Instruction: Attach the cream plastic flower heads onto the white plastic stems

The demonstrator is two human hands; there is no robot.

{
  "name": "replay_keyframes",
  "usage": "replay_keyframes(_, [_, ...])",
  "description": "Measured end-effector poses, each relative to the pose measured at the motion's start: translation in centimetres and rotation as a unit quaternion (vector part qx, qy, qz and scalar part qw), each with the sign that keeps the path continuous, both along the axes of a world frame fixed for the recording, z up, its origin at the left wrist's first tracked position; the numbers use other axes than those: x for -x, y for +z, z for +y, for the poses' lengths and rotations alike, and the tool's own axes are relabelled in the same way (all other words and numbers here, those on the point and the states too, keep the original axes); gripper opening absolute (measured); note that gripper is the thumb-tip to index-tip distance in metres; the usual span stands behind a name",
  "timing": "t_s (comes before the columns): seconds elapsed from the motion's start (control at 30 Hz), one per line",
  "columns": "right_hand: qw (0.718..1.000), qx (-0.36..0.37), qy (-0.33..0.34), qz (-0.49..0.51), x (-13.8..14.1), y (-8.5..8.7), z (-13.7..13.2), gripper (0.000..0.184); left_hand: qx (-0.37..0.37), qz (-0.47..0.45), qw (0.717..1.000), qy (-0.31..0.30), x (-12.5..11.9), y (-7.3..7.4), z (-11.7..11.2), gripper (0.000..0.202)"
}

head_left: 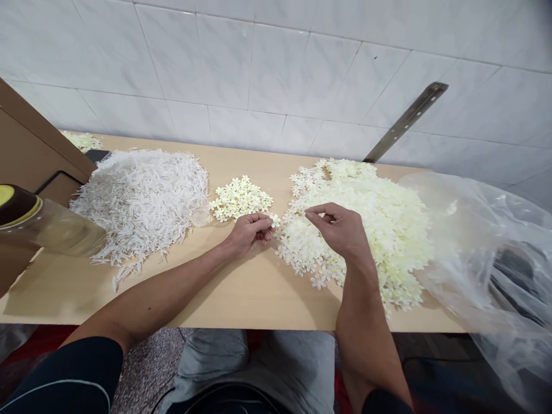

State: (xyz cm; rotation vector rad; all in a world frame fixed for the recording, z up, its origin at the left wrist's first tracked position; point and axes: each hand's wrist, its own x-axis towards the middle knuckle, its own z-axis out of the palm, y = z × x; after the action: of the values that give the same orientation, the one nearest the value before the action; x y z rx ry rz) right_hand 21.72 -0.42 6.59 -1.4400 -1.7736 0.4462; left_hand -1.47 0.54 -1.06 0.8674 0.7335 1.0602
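Note:
A small pale-yellow artificial flower (275,219) is pinched between the thumb and forefinger of my left hand (251,231), at the middle of the table. Just behind that hand lies a small heap of similar yellow-centred flowers (241,197). My right hand (338,226) is closed in a pinch above the left part of a large pile of cream flowers (388,218). Whatever may be between its fingertips is too small to make out. On the left spreads a big heap of thin white stem-like pieces (146,195).
A clear bottle (69,227) with a dark and yellow cap stands at the left, near a brown box-like panel (34,132). Clear plastic sheeting (483,247) covers the table's right end. A metal strip (405,123) leans against the tiled wall (267,69).

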Motion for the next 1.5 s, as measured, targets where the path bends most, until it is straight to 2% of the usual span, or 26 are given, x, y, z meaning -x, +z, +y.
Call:
replay_keyframes(0.1, [0.993,-0.066,-0.001,-0.095,-0.3,0.0,0.1,0.018,0.001,0.003,1.000,-0.002,0.0,0.0,0.0,0.031])
replay_keyframes(0.2, [0.991,-0.100,0.036,-0.084,1.4,-0.6,0.0,0.019,-0.002,0.012,1.000,-0.002,0.0,-0.1,0.1,0.031])
replay_keyframes(0.37, [0.988,-0.103,0.085,-0.078,4.7,-2.6,0.2,0.024,-0.003,0.019,1.000,-0.009,0.0,0.1,0.1,0.031])
replay_keyframes(0.57, [0.987,-0.114,0.087,-0.067,5.1,-4.1,0.7,0.020,0.006,0.001,1.000,-0.013,0.2,0.4,0.1,0.032])
replay_keyframes(0.9, [0.986,-0.112,0.102,-0.064,5.3,-4.0,0.6,0.016,0.003,-0.018,1.000,-0.016,0.2,0.1,0.3,0.031])
replay_keyframes(1.13, [0.980,-0.157,0.101,-0.063,5.5,-3.8,0.5,0.018,0.006,-0.014,1.000,-0.026,0.4,0.3,0.2,0.033])
replay_keyframes(1.5, [0.980,-0.164,0.086,-0.075,6.0,-3.9,0.3,0.018,-0.001,-0.024,0.999,-0.027,0.5,0.0,0.3,0.036])
